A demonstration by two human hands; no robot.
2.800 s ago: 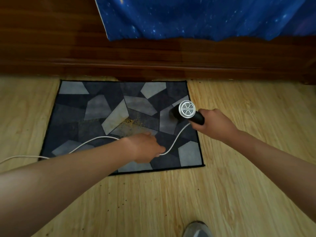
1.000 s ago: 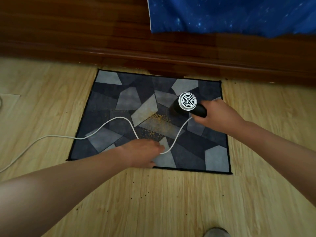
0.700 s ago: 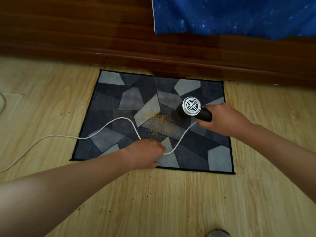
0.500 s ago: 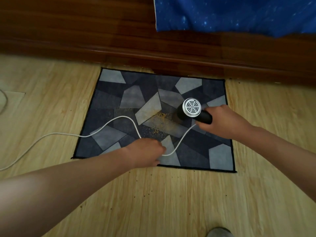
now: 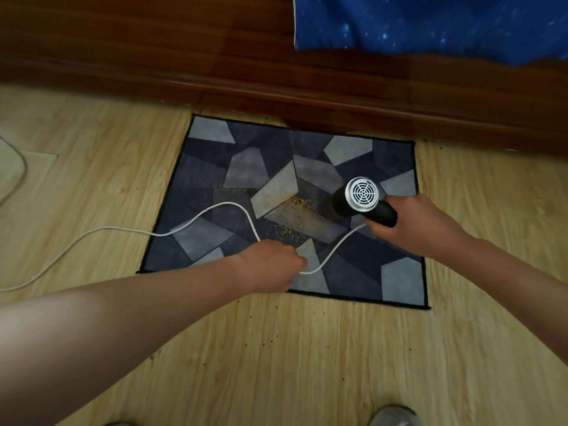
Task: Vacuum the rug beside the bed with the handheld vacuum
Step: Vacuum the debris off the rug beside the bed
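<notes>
Head view: a grey and dark blue patchwork rug [image 5: 215,167] lies flat on the pale wooden floor [image 5: 307,364], its far edge against the dark wooden bed frame [image 5: 215,56]; a starry blue sheet [image 5: 430,23] hangs over the frame at the upper right. The handheld vacuum [image 5: 362,198], black with a round white grille facing the camera, is over the right half of the rug; the right grip [image 5: 421,229], a bare hand, is wrapped round its black handle; the body slants down toward the rug, and I cannot tell whether the nozzle touches it. A patch of yellowish crumbs [image 5: 295,216] is strewn on the rug just left of the vacuum. A white cord [image 5: 227,203] runs from the handle down to the left grip [image 5: 270,265], which is curled round it near the rug's near edge; beyond that hand the cord loops over the rug's left half and trails off across the floor to the left. Small dark specks dot the floor in front of the rug; the toe of a grey shoe [image 5: 393,416] shows at the bottom edge.
</notes>
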